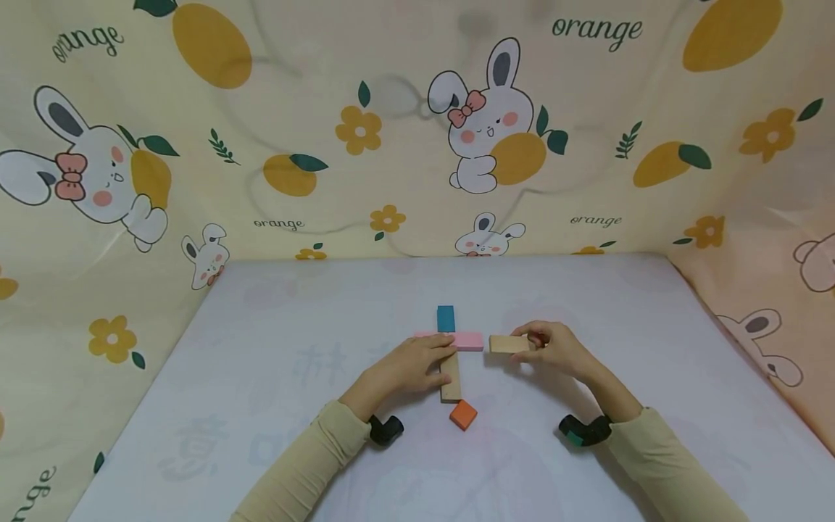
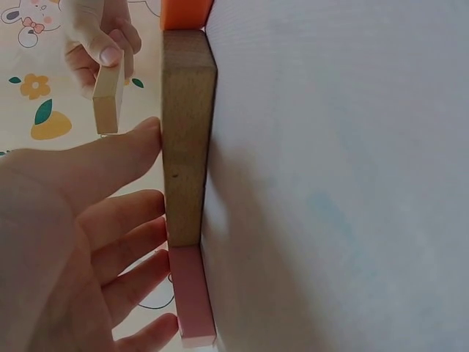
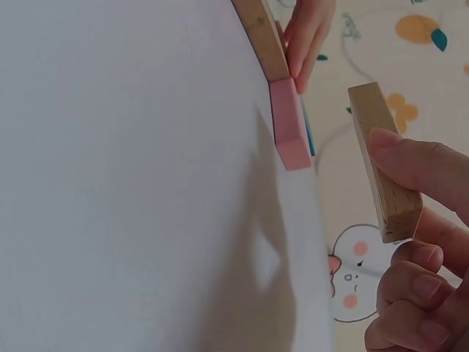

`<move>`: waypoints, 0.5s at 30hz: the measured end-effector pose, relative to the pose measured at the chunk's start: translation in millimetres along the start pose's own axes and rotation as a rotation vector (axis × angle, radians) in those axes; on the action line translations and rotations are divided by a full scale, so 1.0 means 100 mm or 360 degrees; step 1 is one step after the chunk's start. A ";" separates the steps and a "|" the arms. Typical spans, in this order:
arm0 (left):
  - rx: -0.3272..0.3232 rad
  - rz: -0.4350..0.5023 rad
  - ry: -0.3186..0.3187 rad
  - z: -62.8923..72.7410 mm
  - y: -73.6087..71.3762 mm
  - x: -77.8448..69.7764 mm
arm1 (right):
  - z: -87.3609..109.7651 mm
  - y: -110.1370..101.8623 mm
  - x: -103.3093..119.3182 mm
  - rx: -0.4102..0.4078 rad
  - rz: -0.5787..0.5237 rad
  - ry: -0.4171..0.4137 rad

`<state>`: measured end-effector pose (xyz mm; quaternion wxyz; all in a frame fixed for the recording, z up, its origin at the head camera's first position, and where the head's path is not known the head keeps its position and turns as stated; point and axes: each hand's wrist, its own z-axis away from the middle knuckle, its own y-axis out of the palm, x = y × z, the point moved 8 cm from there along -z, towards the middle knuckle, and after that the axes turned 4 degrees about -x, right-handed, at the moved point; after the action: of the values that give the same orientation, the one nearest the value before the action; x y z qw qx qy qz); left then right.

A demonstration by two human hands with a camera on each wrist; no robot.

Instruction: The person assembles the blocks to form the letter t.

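Observation:
Flat on the table, a pink block lies crosswise, with a blue block against its far side and a plain wooden block running from its near side. An orange block sits turned at an angle by the wooden block's near end. My left hand rests over the pink and wooden blocks, its fingertips touching their tops with fingers fairly straight. Just right of the pink block, my right hand pinches a second wooden block between thumb and fingers, held above the table.
The white table has a cloth printed with rabbits and oranges rising behind it and along both sides. A dark wrist camera sits at the left sleeve, another dark camera at the right sleeve.

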<state>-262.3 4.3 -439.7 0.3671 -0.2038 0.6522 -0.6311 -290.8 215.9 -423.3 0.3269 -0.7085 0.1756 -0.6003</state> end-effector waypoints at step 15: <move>-0.0010 -0.0004 0.0007 0.00 0.01 0.00 | 0.12 0.06 0.12 0.0039 -0.0090 0.0000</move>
<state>-262.2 4.4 -440.3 0.3644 -0.2042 0.6547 -0.6300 -275.7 207.0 -419.3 0.3186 -0.7091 0.1480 -0.6113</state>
